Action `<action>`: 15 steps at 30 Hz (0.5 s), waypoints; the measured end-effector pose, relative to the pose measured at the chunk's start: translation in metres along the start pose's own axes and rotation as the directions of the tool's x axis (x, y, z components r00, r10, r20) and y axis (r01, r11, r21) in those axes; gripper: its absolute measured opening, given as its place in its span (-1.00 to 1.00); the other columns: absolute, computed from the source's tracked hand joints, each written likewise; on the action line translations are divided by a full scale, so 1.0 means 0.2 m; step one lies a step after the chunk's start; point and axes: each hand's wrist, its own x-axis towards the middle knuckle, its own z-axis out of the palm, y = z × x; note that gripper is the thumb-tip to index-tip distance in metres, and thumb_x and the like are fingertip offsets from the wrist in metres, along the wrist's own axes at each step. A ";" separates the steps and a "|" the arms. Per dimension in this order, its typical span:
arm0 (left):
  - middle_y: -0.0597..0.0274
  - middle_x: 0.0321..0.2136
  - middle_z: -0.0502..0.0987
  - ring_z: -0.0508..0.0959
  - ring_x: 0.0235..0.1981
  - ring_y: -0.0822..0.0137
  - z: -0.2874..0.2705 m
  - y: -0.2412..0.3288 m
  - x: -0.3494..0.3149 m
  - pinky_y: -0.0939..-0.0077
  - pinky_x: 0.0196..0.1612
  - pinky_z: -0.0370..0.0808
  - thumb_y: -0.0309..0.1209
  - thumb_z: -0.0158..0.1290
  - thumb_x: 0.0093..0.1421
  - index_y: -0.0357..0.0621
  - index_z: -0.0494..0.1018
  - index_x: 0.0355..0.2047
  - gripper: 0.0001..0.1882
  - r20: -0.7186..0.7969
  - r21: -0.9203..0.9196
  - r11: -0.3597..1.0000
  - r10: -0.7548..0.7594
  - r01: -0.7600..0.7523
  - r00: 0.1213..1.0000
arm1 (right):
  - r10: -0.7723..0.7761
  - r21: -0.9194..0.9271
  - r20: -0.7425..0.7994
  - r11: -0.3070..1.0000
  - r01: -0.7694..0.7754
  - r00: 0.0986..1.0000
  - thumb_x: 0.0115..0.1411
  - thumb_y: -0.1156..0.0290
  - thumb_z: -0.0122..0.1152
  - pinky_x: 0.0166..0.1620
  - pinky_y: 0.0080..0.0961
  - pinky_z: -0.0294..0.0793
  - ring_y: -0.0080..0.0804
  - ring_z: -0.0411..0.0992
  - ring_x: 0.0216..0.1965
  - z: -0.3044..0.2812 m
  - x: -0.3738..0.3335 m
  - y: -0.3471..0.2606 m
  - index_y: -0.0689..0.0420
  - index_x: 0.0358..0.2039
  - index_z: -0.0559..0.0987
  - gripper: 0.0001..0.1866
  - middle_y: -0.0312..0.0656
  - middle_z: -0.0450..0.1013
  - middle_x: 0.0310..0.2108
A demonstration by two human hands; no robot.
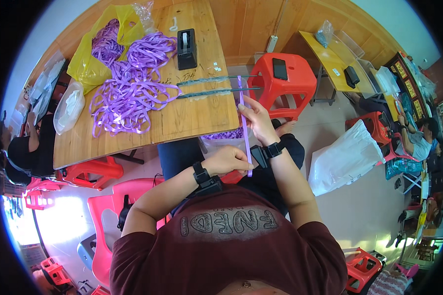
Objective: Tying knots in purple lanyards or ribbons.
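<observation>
A narrow purple ribbon runs lengthwise in front of me, past the right edge of the wooden table. My left hand pinches it near its lower end, fingers closed. Higher up, my right hand grips the same ribbon between thumb and fingers. The ribbon's upper end reaches two dark thin rods, which are taped to the tabletop and jut out past its edge; whether it loops round them I cannot tell. A large tangled heap of purple ribbon lies on the table to the left.
On the wooden table are a yellow plastic bag, a black tape dispenser and a clear tub. Purple pieces lie in a container below its edge. A red stool carries a phone. A white sack stands right. Other people sit at both sides.
</observation>
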 end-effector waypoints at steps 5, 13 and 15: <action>0.32 -0.55 0.60 0.51 -0.56 0.58 0.02 0.03 -0.02 0.73 -0.51 0.39 -0.26 0.25 0.18 -0.25 0.63 -0.36 -0.74 0.009 0.053 0.999 -0.003 0.003 1.000 | 0.139 -0.044 0.065 0.990 -0.137 0.988 0.32 0.27 0.20 -0.38 -0.65 0.51 -0.55 0.51 -0.44 -0.02 -0.01 -0.07 0.19 0.02 0.54 -0.66 -0.29 0.55 -0.43; 0.16 -0.40 0.65 0.63 -0.41 0.44 0.08 0.07 -0.06 0.57 -0.27 0.58 -0.27 0.23 0.20 -0.33 0.62 -0.32 -0.70 0.081 0.010 1.000 -0.017 0.016 0.997 | 0.118 -0.112 0.068 0.988 -0.110 0.991 0.29 0.24 0.25 -0.52 -0.65 0.39 -0.59 0.44 -0.59 -0.02 -0.02 -0.08 0.15 -0.30 0.59 -0.78 -0.31 0.51 -0.55; 0.16 -0.39 0.66 0.63 -0.40 0.43 0.08 0.10 -0.07 0.57 -0.26 0.58 -0.27 0.23 0.20 -0.33 0.62 -0.31 -0.71 0.094 -0.008 1.000 -0.020 0.020 0.995 | 0.116 -0.131 0.037 0.985 -0.111 0.992 0.28 0.22 0.26 -0.54 -0.66 0.36 -0.60 0.43 -0.60 -0.01 -0.02 -0.09 0.14 -0.34 0.58 -0.77 -0.32 0.50 -0.57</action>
